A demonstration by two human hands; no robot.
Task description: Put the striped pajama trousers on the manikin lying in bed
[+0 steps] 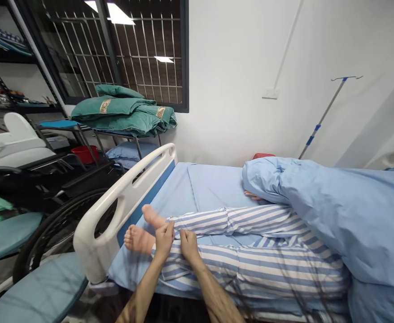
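Observation:
A figure in blue-and-white striped trousers (251,260) lies on a hospital bed (203,184), bare feet (139,240) toward the white footboard (116,202). My left hand (164,240) pinches the cuff of the near trouser leg just above the ankle. My right hand (188,244) lies beside it on the same leg, fingers curled into the striped cloth. A light blue quilt (345,211) is pushed up over the figure's upper body, and one of its hands (252,195) shows at the quilt's edge.
A black wheelchair (49,211) with teal cushions stands left of the footboard. Folded green quilts (126,110) lie on a rack under the barred window. An IV pole (321,116) leans by the white wall. A red basin (85,153) sits under the rack.

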